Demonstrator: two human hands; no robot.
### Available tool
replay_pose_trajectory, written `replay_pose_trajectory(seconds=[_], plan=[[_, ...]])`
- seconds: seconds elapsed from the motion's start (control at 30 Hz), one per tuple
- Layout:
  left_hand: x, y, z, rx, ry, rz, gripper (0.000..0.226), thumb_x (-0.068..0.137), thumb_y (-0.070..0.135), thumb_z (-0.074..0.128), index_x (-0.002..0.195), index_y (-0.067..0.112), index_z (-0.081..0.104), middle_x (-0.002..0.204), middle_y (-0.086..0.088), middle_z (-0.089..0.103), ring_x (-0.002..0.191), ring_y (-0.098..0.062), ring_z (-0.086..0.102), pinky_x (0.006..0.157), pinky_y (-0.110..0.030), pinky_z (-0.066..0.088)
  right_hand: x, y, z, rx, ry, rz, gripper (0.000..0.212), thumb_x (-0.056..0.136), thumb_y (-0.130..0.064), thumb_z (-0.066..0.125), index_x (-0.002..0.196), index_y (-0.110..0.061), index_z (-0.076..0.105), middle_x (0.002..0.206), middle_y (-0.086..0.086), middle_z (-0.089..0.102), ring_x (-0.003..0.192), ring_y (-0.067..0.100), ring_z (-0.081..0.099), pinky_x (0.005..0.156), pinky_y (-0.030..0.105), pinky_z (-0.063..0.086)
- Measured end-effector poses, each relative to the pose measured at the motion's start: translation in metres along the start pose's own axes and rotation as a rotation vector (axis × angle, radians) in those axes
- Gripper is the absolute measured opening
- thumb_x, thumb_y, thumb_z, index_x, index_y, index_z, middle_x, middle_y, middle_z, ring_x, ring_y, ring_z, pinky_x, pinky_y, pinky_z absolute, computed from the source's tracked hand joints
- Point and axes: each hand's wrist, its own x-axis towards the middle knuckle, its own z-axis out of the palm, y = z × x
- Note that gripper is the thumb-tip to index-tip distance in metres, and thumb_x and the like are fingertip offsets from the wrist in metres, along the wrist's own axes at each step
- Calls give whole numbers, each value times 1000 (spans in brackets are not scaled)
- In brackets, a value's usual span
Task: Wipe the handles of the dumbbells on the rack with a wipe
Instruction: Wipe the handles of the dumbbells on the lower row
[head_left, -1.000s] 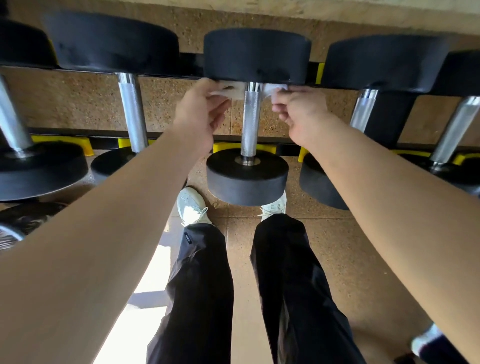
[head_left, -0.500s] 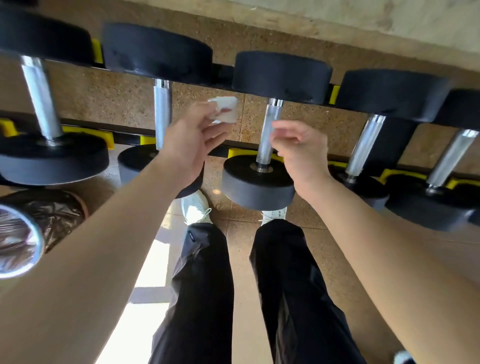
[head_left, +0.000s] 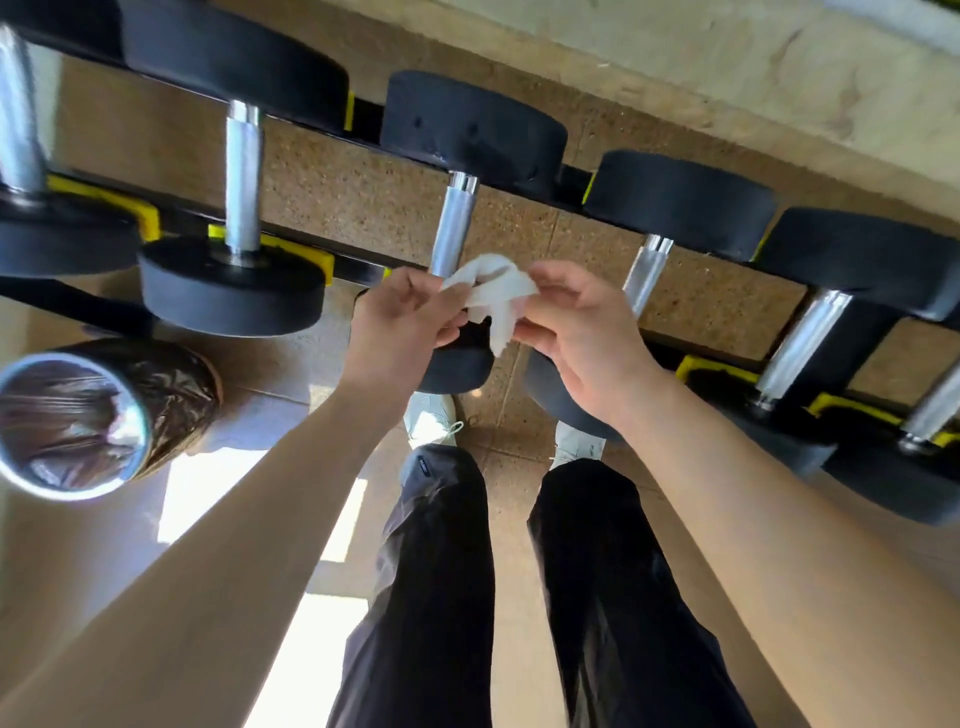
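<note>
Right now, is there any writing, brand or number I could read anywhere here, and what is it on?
No text here can be read.
Trouser tag: pale marks, too small and blurred to read.
Dumbbells: no numbers or brand show on the black heads.
Wipe: plain white, no print.

readable text: none
trouser tag: small patch on left leg, near the knee; print too small to read
dumbbell heads: blurred, no legible figures
</note>
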Motion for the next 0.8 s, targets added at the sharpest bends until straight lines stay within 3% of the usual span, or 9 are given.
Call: replay_pose_trajectory(seconds=[0.13, 0.23, 0.3, 0.37, 0.53, 0.57, 0.7, 0.8], plan=[[3, -6, -24, 152, 19, 194, 20, 85, 11, 79, 93, 20, 63, 96, -3, 75, 91, -18, 73, 87, -46, 60, 0, -2, 30, 226, -6, 36, 28, 90, 11, 59, 113, -7, 62, 117, 22, 67, 105, 32, 70, 85, 38, 60], [5, -4, -37, 251, -68, 339, 49, 85, 6, 76, 118, 38, 58, 116, 12, 68, 107, -7, 67, 91, -35, 58, 5, 0, 45, 206, 14, 40, 23, 90, 12, 59, 104, -3, 67, 112, 20, 67, 99, 27, 71, 80, 30, 59], [9, -2, -43, 255, -161, 350, 43, 88, 4, 65, 124, 27, 66, 116, 8, 69, 108, -8, 66, 93, -35, 57, 10, 4, 54, 134, 31, 33, 21, 88, 13, 62, 101, -2, 69, 107, 21, 68, 97, 27, 72, 80, 29, 58], [12, 2, -45, 215, -208, 254, 29, 92, 12, 59, 116, 19, 74, 107, -2, 73, 98, -16, 68, 89, -36, 58, 15, 8, 60, 108, 28, 31, 21, 87, 12, 64, 104, 1, 69, 104, 20, 69, 96, 25, 71, 81, 29, 57], [37, 0, -50, 400, -139, 250, 16, 88, 19, 77, 103, 22, 76, 91, 2, 76, 83, -19, 73, 82, -47, 60, 25, 6, 61, 260, 2, 74, 25, 92, 5, 60, 116, 1, 66, 116, 23, 70, 104, 26, 71, 88, 30, 58], [46, 1, -49, 406, -90, 235, 14, 87, 19, 79, 101, 22, 76, 88, 4, 76, 80, -17, 73, 80, -44, 61, 26, 7, 59, 180, 8, 55, 25, 92, 3, 61, 115, -3, 67, 115, 19, 71, 104, 24, 71, 90, 31, 58], [83, 8, -43, 494, 155, 289, 13, 88, 23, 75, 101, 24, 75, 91, 11, 73, 84, -7, 69, 76, -24, 58, 33, 33, 45, -653, 45, -81, 31, 84, -19, 77, 115, -18, 71, 109, -4, 72, 101, 8, 67, 96, 28, 53], [107, 10, -24, 582, 151, 311, 19, 91, 24, 71, 110, 21, 75, 101, 12, 72, 88, -4, 66, 69, -11, 50, 34, 52, 35, -827, -25, -125, 24, 85, -36, 76, 104, -22, 76, 102, -11, 74, 98, 3, 65, 89, 24, 50]])
